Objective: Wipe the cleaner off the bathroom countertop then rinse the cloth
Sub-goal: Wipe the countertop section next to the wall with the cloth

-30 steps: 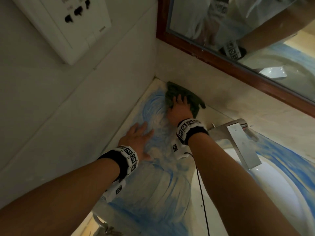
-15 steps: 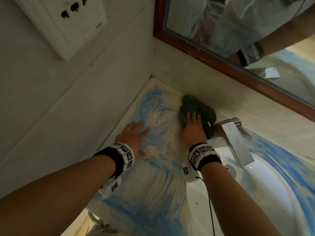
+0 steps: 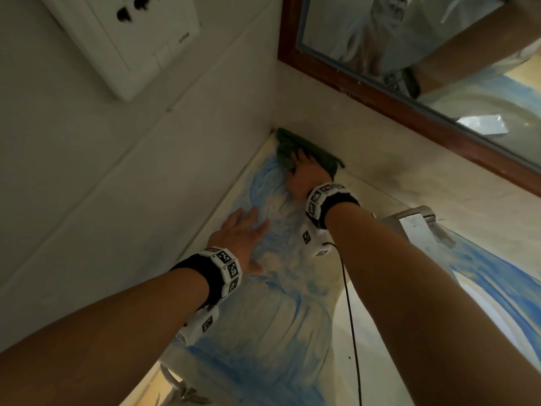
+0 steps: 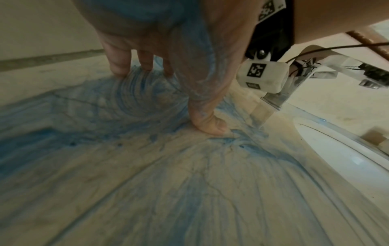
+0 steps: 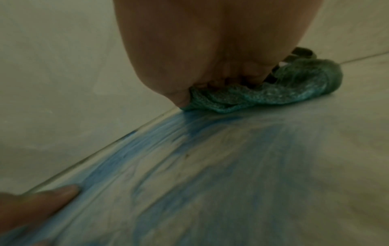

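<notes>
A dark green cloth lies bunched in the far corner of the countertop, against both walls. My right hand presses down on it with fingers laid over the cloth; in the right wrist view the right hand hides the cloth's near part. Blue cleaner is smeared in swirls and streaks over the pale counter. My left hand rests flat and spread on the wet surface nearer me, its fingers and thumb touching the blue cleaner.
A chrome faucet stands right of my right wrist, and the white sink basin lies beyond my right forearm. A wood-framed mirror hangs over the back wall. A white wall socket sits high on the left wall.
My right hand has slid the cloth left from beside the faucet into the far corner. The left hand has stayed flat on the counter.
</notes>
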